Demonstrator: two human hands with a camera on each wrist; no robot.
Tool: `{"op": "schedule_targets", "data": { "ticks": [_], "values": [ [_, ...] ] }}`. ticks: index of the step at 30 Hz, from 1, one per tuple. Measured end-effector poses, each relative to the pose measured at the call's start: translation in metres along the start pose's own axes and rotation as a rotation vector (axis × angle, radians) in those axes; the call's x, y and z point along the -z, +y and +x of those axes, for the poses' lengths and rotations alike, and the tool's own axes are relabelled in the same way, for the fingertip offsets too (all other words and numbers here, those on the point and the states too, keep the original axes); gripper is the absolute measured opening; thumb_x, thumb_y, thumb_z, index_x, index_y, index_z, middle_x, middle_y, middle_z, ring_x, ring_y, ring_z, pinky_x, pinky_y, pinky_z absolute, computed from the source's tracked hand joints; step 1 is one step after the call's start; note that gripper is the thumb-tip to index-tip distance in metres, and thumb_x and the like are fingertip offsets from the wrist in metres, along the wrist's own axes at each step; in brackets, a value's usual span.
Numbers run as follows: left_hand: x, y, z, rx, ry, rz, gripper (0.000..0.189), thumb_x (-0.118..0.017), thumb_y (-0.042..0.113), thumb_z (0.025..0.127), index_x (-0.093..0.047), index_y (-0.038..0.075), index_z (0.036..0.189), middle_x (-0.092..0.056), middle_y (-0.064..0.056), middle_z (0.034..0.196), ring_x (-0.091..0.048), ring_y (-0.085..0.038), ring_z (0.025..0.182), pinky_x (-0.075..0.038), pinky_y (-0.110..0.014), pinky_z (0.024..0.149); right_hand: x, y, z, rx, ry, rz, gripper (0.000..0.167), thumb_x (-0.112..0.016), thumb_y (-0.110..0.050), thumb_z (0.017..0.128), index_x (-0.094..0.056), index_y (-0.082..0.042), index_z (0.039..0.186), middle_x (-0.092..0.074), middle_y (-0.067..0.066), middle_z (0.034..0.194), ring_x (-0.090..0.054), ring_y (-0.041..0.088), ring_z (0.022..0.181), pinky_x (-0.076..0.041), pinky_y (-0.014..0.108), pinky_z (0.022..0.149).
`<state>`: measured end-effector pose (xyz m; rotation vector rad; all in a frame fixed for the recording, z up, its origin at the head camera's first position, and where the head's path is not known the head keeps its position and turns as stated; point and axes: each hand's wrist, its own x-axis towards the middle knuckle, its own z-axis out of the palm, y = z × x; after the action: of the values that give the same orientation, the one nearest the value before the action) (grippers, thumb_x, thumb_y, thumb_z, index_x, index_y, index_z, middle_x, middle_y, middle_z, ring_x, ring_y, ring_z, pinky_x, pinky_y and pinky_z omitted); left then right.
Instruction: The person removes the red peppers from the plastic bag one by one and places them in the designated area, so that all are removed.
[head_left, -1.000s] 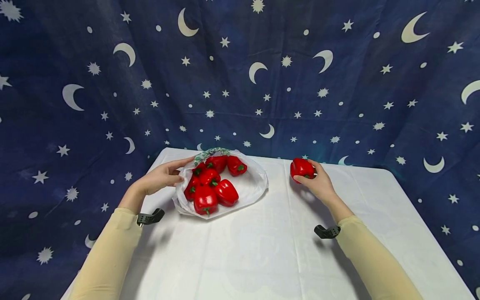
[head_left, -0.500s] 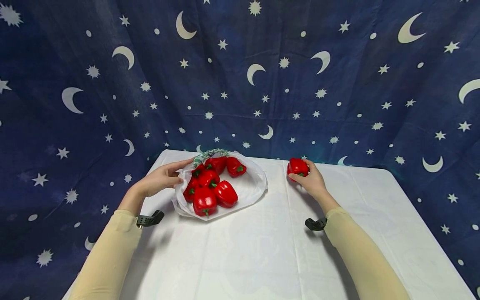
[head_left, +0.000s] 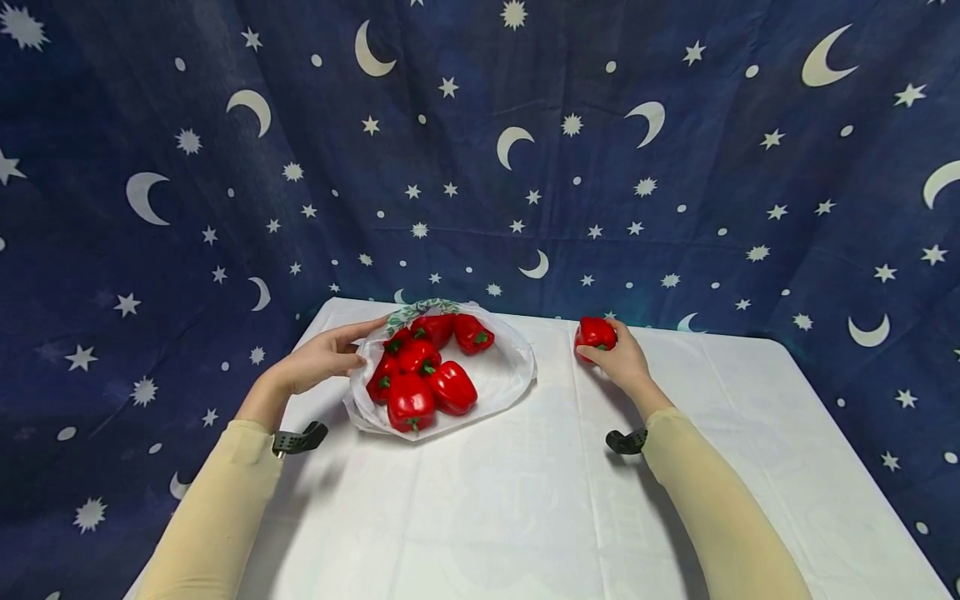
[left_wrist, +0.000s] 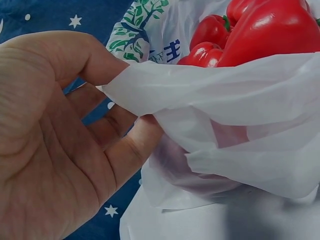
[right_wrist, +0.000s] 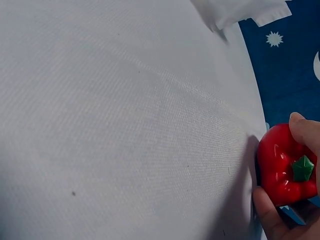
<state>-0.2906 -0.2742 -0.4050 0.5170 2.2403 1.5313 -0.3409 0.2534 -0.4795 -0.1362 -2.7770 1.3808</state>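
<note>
Backdrop (head_left: 465,150): dark blue, white moons and stars, beyond the bag and off both its sides. White table (head_left: 510,492) sits under the bag, running toward the person and well out to the bag's right. Left sleeve (head_left: 206,517), pale yellow, comes up from the near left of the bag; right sleeve (head_left: 720,500) angles in from the bag's near right.

White plastic bag (head_left: 512,379) lies with its mouth spread, facing up.

Left hand (head_left: 322,358): at the bag's left rim, palm turned toward the bag, digits reaching over the edge. Loose pinch: rim caught between the digits, visible gap closer to the palm. Right hand (head_left: 626,358): well apart from the bag, out to its right, bent inward toward it. Thumb on the near side of the load, fingers on the far side, spread about one pepper's width, firm contact on both faces.

Held red pepper (head_left: 595,333) is right of the bag, between thumb and fingers, protruding on the bag side of the grip; green stem end faces the person. Can't tell if it touches the table. Seven red peppers (head_left: 453,388) show inside the bag, bunched toward its left side, just beside the left hand's pinch.

Black wrist pieces (head_left: 302,437), one per arm, sit nearer the person than the bag. Green tree print (left_wrist: 137,30) on the bag's far-left rim.
</note>
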Motion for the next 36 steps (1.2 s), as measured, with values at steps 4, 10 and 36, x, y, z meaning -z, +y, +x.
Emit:
{"op": "schedule_targets", "data": {
  "ticks": [4,10,36],
  "values": [
    [-0.0003,-0.0002,-0.0001,0.006,-0.001,-0.010,0.068,-0.056,0.001,0.099,-0.036,0.020,0.161,-0.031,-0.013,0.163,-0.047,-0.035,0.132,-0.055,-0.037,0.091,-0.0006,-0.0016,0.0012,-0.003,-0.003,-0.024,0.097,-0.080,-0.030,0.089,-0.021,-0.005,0.162,-0.033,0.025,0.159,-0.035,0.046,0.141,-0.040,0.060,0.107],
    [0.0008,-0.0009,0.0011,0.012,0.000,-0.001,0.068,-0.056,0.002,0.099,-0.036,0.022,0.161,-0.027,-0.011,0.165,-0.042,-0.037,0.137,-0.053,-0.039,0.094,-0.0001,-0.0020,0.0028,0.003,-0.008,-0.054,0.097,-0.078,-0.033,0.090,-0.019,-0.005,0.163,-0.033,0.025,0.159,-0.035,0.047,0.141,-0.039,0.060,0.108],
    [-0.0022,-0.0029,-0.0001,-0.001,-0.007,0.016,0.069,-0.055,0.002,0.098,-0.036,0.023,0.161,-0.024,-0.014,0.166,-0.044,-0.038,0.134,-0.054,-0.039,0.093,0.0058,-0.0024,-0.0022,-0.015,-0.050,-0.060,0.107,-0.077,-0.038,0.090,-0.008,-0.002,0.163,-0.026,0.029,0.161,-0.030,0.049,0.143,-0.037,0.063,0.108]
  ]
}}
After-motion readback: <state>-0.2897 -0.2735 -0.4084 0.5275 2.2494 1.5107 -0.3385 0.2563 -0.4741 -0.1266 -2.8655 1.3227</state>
